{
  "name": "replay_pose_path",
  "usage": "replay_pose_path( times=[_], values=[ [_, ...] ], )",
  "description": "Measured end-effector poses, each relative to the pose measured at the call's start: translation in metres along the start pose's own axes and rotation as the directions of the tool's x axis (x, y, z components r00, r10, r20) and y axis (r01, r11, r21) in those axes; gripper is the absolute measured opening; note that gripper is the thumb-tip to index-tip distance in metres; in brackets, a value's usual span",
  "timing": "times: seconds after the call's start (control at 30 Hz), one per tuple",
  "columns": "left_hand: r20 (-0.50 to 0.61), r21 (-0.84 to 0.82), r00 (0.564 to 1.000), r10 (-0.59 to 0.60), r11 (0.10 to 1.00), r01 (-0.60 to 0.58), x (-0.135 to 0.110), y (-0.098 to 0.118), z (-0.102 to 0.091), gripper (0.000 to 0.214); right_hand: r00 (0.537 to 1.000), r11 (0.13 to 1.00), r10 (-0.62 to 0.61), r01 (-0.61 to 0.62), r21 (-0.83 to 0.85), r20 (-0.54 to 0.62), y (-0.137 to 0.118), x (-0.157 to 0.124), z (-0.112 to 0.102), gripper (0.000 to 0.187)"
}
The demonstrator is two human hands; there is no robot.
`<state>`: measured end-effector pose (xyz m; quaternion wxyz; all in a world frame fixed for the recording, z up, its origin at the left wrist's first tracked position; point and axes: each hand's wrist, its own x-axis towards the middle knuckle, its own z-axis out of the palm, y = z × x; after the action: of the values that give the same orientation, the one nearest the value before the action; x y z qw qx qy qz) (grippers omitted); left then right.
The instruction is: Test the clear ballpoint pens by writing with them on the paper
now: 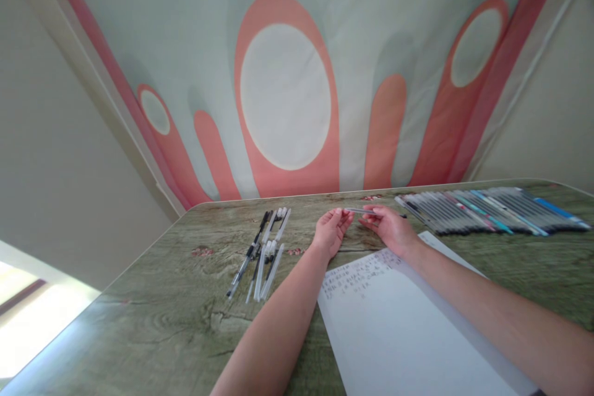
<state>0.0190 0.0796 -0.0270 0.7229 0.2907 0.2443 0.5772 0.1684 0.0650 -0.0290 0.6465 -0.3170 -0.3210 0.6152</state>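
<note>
Above the far edge of a white sheet of paper (408,328), my two hands share a slim pen (358,211) with a clear barrel and a dark right end. The fingertips of my left hand (330,232) are closed on its left end. My right hand (390,229) grips the barrel farther right, fingers closed around it. Small handwriting covers the upper left part of the paper, and my right forearm crosses over the sheet. The pen's left tip is too small to make out.
To the right, a long row of pens (464,213) lies side by side, mostly clear with a few coloured ones. Left of my hands are groups of white pen parts (269,272) and dark pens (245,260). The wood-patterned table (185,322) meets a patterned wall.
</note>
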Motion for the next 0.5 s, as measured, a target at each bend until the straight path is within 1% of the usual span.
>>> replay_pose_path(
  times=[0.3, 0.5],
  values=[
    [-0.012, -0.008, 1.000, 0.018, 1.000, -0.018, 0.0017, -0.0008, -0.0008, 0.008, 0.999, 0.997, -0.039, 0.037, -0.064, -0.036, 0.0032, 0.0001, 0.0016, 0.010],
    [-0.040, 0.005, 0.999, 0.016, 1.000, -0.016, 0.0008, 0.0001, 0.0008, 0.009, 0.998, 0.996, -0.051, 0.049, -0.070, -0.029, 0.0052, 0.0004, 0.0003, 0.010]
  ],
)
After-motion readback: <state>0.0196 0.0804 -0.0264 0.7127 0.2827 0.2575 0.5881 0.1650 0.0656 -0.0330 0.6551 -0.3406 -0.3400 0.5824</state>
